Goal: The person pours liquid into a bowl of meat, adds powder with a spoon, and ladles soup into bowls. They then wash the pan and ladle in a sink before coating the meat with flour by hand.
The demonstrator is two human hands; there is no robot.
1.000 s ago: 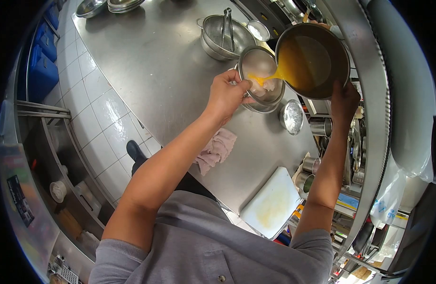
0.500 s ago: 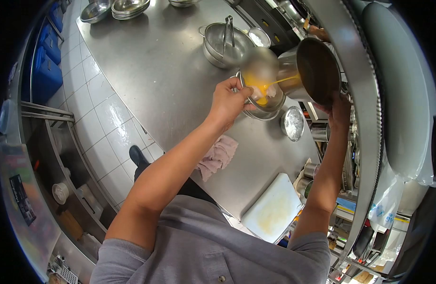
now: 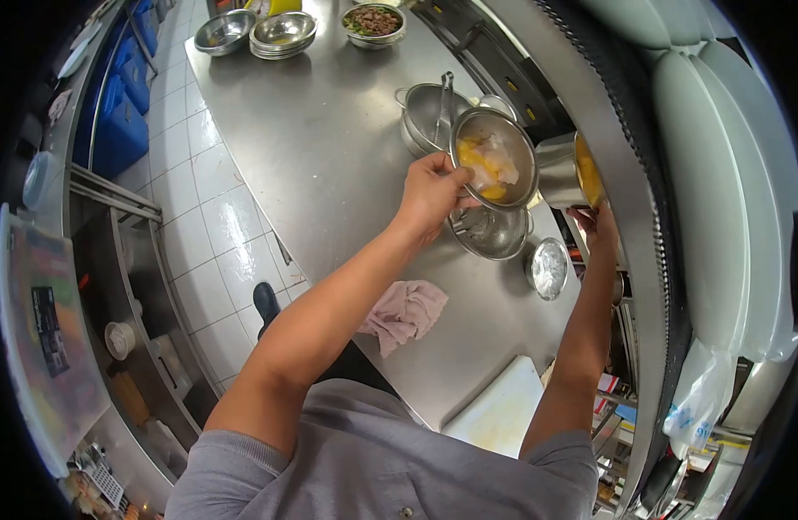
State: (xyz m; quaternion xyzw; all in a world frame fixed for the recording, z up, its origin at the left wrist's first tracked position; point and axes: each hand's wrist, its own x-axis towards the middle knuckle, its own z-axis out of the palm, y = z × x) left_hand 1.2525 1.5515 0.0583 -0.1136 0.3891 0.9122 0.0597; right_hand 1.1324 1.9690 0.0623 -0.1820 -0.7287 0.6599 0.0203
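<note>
My left hand [image 3: 441,191] grips the near rim of a steel bowl [image 3: 522,156], tilted toward me. Yellow egg [image 3: 480,165] and a pale, whitish piece [image 3: 500,162] lie inside it. At the right, my right hand [image 3: 594,223] holds a deep steel pot [image 3: 555,176] by its lower side; yellow liquid shows in its mouth, and the shelf edge partly hides it. Below the bowl stands a perforated colander [image 3: 494,236] on the table. Behind the bowl, tongs [image 3: 444,108] rest in a larger strainer [image 3: 412,134].
A pink cloth [image 3: 408,314], a small foil-like bowl [image 3: 548,269] and a white cutting board [image 3: 501,407] are on the steel table [image 3: 304,165]. Stacked bowls [image 3: 283,36] and a bowl of chopped food [image 3: 373,24] stand at the far end. A shelf edge [image 3: 629,186] runs along the right.
The yellow stream from the pot has stopped. The pot has turned more upright and moved away from the bowl, which now shows its inside more openly. The camera view has shifted.
</note>
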